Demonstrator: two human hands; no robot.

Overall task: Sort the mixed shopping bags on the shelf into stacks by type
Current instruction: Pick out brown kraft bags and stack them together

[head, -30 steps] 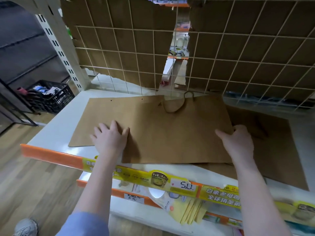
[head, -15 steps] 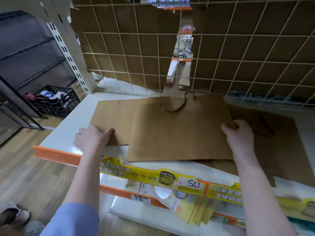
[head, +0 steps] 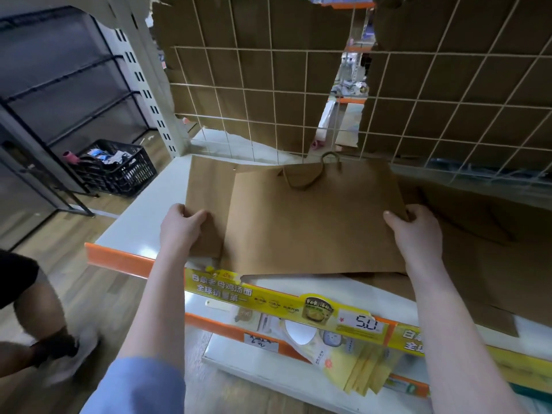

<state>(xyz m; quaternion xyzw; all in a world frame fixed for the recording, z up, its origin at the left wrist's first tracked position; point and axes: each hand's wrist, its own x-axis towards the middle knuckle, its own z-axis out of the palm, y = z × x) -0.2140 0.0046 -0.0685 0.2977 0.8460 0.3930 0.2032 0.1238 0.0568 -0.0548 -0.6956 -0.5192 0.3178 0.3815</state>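
Hands are apart, one bag each: left hand [head: 182, 227] is curled round the near left corner of the plain kraft bag [head: 206, 192], the one with punched holes and no handle showing, while right hand [head: 418, 231] pinches the right edge of the handled bag [head: 313, 222] lying over it. Looks like they're being pulled apart so each type gets its own stack. Both sit flat on the white shelf [head: 140, 222], with more brown bags [head: 493, 249] spread to the right. Handled bag's near edge overhangs the yellow price strip [head: 286, 300], so it could slip forward. Wire grid [head: 268, 94] blocks the back; bare shelf on the left is the free spot, I'd say
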